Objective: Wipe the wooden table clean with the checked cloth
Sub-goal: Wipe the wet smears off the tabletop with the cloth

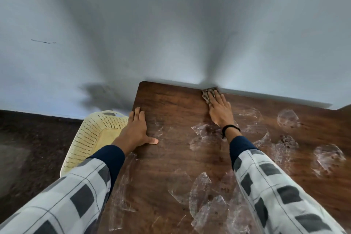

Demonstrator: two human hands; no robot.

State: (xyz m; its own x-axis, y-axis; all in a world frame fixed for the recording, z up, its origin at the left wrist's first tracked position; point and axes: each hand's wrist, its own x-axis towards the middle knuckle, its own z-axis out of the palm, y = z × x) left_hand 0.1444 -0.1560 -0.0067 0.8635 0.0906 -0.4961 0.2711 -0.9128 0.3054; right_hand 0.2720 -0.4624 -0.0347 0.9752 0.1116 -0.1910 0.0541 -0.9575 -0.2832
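Wood bench (171,100) smeared; R grip (220,110), flat, pressed checked cloth (208,94) at far edge; L grip (137,129) splayed flat. Cloth might've slipped behind.

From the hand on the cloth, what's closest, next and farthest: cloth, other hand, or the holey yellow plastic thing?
1. Checked cloth: under the right hand's fingertips, by the wall.
2. Left hand: on the table's left edge.
3. Cream holey plastic thing: off the table, farther left.

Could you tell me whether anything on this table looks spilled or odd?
Yes: whitish, filmy patches are scattered over the wooden table, mostly its near and right parts; spill or residue, I cannot tell. The right hand presses the checked cloth at the far edge, away from most of them.
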